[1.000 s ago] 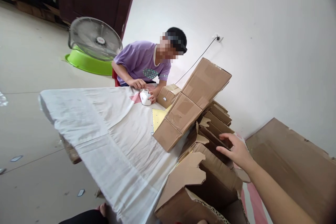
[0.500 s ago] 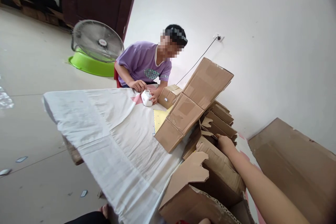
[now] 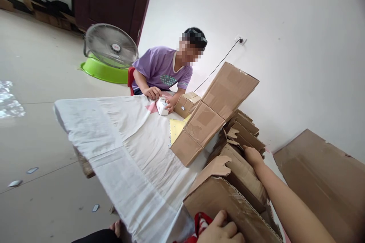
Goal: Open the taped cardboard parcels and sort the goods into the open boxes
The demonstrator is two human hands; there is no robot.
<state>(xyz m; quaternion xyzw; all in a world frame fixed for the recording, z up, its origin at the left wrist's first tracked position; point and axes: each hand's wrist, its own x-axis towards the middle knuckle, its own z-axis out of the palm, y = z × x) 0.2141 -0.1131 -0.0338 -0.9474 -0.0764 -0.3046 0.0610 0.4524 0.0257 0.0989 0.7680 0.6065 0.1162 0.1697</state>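
The torn cardboard box point(image 3: 228, 193) is clasped at its far flap by the right grip point(image 3: 252, 156), at its near wall by the left grip point(image 3: 221, 231); it is best held level.

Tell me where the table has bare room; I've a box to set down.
Bare: the white cloth between its floor-side edge and the long taped carton. Crowded: the wall side, torn cartons stacked by the right hand, the near carton in the left hand.
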